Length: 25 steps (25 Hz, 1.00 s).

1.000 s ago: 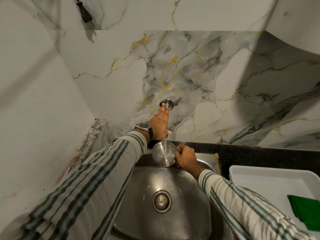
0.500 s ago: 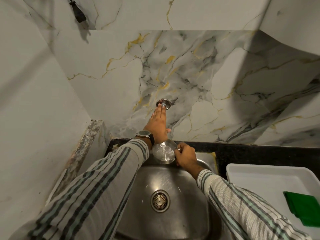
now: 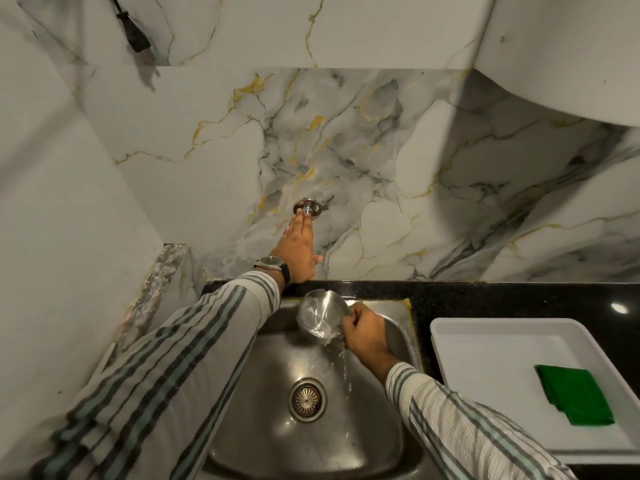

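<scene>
A small steel cup (image 3: 320,317) is tilted over the steel sink (image 3: 263,368), and water runs out of it toward the basin. My right hand (image 3: 365,332) grips the cup at its right rim. My left hand (image 3: 298,251) reaches up with straight fingers laid over the wall tap (image 3: 307,207); the tap's spout is hidden under the hand. No water stream falls from the tap.
The sink drain (image 3: 307,399) lies in the middle of the basin. A white tray (image 3: 502,362) holding a green cloth (image 3: 573,394) sits on the black counter (image 3: 485,297) to the right. Marble wall stands behind, a plain wall at left.
The stream from the tap into the cup has stopped. My right hand has lowered the cup and tipped it, so water now pours into the sink. The left hand stays on the tap.
</scene>
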{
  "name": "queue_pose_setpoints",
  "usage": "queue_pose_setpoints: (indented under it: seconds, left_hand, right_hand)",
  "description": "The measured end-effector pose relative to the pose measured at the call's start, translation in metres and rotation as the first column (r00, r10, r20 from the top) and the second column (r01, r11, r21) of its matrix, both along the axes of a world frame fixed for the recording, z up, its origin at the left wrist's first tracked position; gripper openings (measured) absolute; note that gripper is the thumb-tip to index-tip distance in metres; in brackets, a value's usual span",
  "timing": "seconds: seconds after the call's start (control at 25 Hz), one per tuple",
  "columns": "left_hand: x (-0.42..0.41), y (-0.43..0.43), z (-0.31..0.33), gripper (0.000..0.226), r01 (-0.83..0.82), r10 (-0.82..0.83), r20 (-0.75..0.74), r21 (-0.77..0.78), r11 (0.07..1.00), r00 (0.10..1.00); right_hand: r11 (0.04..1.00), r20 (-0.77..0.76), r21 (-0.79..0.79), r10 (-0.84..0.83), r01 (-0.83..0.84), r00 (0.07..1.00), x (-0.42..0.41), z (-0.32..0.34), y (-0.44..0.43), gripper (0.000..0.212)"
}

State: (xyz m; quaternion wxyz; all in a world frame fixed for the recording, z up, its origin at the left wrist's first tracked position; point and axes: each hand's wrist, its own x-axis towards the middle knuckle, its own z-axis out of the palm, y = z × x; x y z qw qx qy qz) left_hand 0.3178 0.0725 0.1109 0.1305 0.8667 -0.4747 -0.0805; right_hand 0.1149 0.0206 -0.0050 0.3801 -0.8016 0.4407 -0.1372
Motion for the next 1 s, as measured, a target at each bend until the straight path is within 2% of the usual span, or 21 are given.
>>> queue_pose_setpoints:
  seconds: [0.16, 0.24, 0.36, 0.56, 0.68, 0.84, 1.0]
  left_hand:
    - [-0.003, 0.0, 0.003, 0.109, -0.006, 0.006, 0.02, 0.012, 1.0, 1.0]
    - [-0.002, 0.0, 0.002, 0.109, -0.005, 0.005, 0.02, 0.011, 1.0, 1.0]
    - [0.001, -0.002, 0.0, 0.11, 0.001, -0.002, 0.025, 0.017, 1.0, 1.0]
    - [0.0, -0.002, -0.002, 0.111, -0.015, 0.014, 0.04, 0.01, 1.0, 0.999]
    - [0.0, -0.003, -0.002, 0.111, -0.014, 0.013, 0.04, 0.005, 1.0, 0.999]
    - [-0.001, -0.002, 0.0, 0.111, -0.019, 0.018, 0.046, 0.02, 1.0, 0.999]
    - [-0.002, -0.002, 0.001, 0.109, -0.018, 0.016, 0.048, 0.033, 0.999, 0.999]
  right_hand:
    - [0.993, 0.048, -0.013, -0.117, 0.118, 0.992, -0.014, 0.007, -0.013, 0.014]
    - [0.994, -0.003, -0.035, -0.104, 0.104, 0.995, -0.029, -0.004, -0.006, 0.017]
    - [0.999, -0.01, 0.018, -0.039, 0.039, 0.999, -0.032, -0.012, 0.013, 0.021]
    - [0.99, 0.013, -0.075, -0.116, 0.117, 0.993, -0.024, 0.009, -0.008, 0.016]
    - [0.989, -0.063, -0.116, -0.097, 0.09, 0.993, -0.04, -0.003, 0.001, 0.015]
    - [0.998, -0.039, -0.06, -0.023, 0.021, 0.999, -0.037, -0.014, 0.021, 0.024]
    - [0.982, 0.009, 0.022, -0.187, 0.187, 0.982, -0.038, -0.003, 0.011, 0.02]
